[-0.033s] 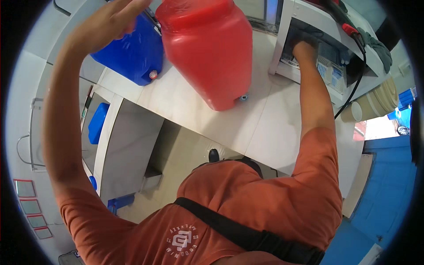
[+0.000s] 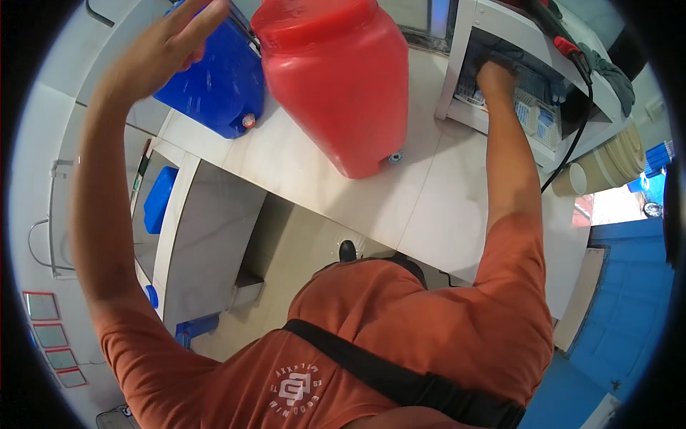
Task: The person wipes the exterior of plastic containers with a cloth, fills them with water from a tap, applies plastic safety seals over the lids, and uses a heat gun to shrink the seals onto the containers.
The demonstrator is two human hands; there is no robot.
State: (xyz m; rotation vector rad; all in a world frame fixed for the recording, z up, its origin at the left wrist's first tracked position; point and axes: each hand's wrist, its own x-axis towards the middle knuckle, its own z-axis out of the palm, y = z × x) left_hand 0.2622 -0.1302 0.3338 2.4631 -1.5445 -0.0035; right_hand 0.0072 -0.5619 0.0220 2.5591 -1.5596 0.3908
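My left hand [image 2: 161, 53] is raised at the upper left, fingers stretched out and partly cut off by the top edge. It overlaps a blue jerrycan [image 2: 221, 93] with a small whitish tap; whether it touches the can I cannot tell. Beside that, a large red plastic container [image 2: 336, 93] stands on the white counter [image 2: 371, 207], tapering to a small tap low down. My right hand [image 2: 498, 79] reaches inside an open-fronted white cabinet [image 2: 463, 46]. Its fingers are in shadow, next to a light rack with blue and white items [image 2: 532, 118].
On the cabinet lie a red-and-black tool with a black cable [image 2: 589, 107] and a dark cloth [image 2: 607, 82]. Stacked beige cups or tubs [image 2: 614, 161] lie at its right side. A blue container [image 2: 160, 200] sits on the shelf under the counter. A blue door [image 2: 629, 286] is at the right.
My left hand has come slightly down and toward me. Inside the cabinet my right hand has shifted a little and turned. The containers have not moved.
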